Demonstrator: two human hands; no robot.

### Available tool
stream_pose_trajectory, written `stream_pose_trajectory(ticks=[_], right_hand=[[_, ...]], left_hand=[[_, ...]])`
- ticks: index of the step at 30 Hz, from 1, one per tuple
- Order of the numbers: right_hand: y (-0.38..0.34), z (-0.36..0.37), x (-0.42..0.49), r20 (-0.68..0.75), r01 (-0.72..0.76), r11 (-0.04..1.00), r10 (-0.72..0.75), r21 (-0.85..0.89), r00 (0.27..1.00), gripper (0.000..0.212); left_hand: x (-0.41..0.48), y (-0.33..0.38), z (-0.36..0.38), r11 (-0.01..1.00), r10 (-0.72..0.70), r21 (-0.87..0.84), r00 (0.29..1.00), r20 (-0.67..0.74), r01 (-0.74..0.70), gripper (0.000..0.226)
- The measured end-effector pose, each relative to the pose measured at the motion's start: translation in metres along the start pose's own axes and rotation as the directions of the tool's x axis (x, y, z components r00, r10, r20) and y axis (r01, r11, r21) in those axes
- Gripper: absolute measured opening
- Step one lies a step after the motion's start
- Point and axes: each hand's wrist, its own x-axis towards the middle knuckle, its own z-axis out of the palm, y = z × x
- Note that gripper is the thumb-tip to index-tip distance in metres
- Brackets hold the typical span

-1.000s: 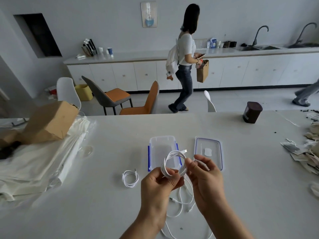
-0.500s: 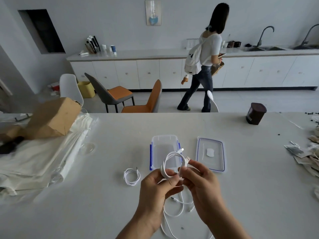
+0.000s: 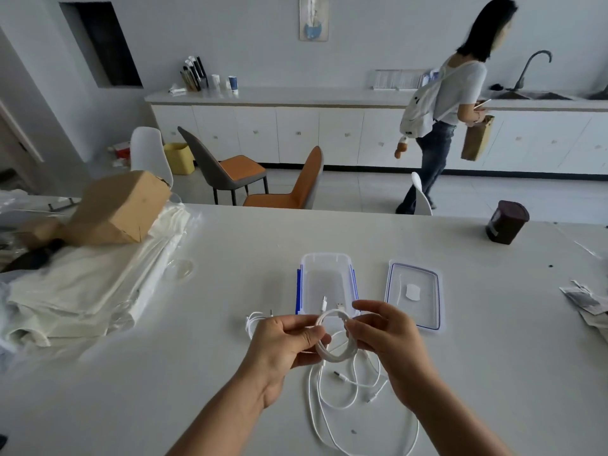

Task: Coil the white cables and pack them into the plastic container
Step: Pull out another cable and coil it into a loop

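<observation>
Coil of white cable [image 3: 330, 353] hangs between my two hands, held up just in front of the plastic container [image 3: 325, 260] on its near side. My left hand [image 3: 289, 340] pinches the coil's left edge between the thumb and curled fingers. My right hand [image 3: 388, 337] has thumb and forefinger closed on the coil's right edge, with the other fingers loosely bent above it. Two connector ends [image 3: 324, 302] stick up from the coil over the container's near end.

The container stands open on the white table [image 3: 197, 357], with blue clips along its long sides. Its lid [image 3: 426, 312] lies flat just to the right of the container, not touching it. By the container's near left corner a small coiled cable [image 3: 251, 320] lies on the table, partly behind my left hand. Nearer to me than the container, under both hands, loose white cables [image 3: 345, 394] lie in tangled loops; I cannot tell whether any of them joins the coil I am holding.

Well beyond the container to the right stands a dark brown cup [image 3: 506, 225]. Well to its left a cardboard box [image 3: 118, 212] rests on a heap of pale cloth [image 3: 82, 291]. Past the table's far edge a person [image 3: 460, 93] with a white backpack is mid-stride by the counter.
</observation>
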Motion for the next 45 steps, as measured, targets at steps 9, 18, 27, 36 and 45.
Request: stream_pose_trajectory(ticks=[9, 18, 27, 36, 45], right_hand=[[0.041, 0.043, 0.024, 0.063, 0.006, 0.955, 0.014, -0.295, 0.998, 0.011], [0.083, 0.108, 0.074, 0.070, -0.005, 0.879, 0.043, -0.478, 0.997, 0.008], [0.107, 0.153, 0.122, -0.001, -0.086, 0.835, 0.102, -0.544, 0.995, 0.008], [0.125, 0.162, 0.124, -0.042, -0.108, 0.855, 0.101, -0.508, 0.994, 0.007], [0.146, 0.166, 0.089, 0.081, -0.054, 0.780, 0.133, -0.624, 0.988, 0.003]], left_hand=[[0.008, -0.035, -0.038, 0.999, -0.049, -0.011, 0.974, -0.221, 0.048, 0.017], [0.050, -0.051, -0.092, 0.997, -0.060, 0.016, 0.903, -0.426, 0.074, 0.015], [0.108, -0.057, -0.131, 0.984, -0.002, 0.157, 0.877, -0.481, 0.088, 0.014], [0.117, -0.071, -0.141, 0.959, 0.036, 0.262, 0.874, -0.484, 0.105, 0.011], [0.086, -0.105, -0.162, 0.957, -0.049, 0.222, 0.858, -0.511, 0.186, 0.016]])
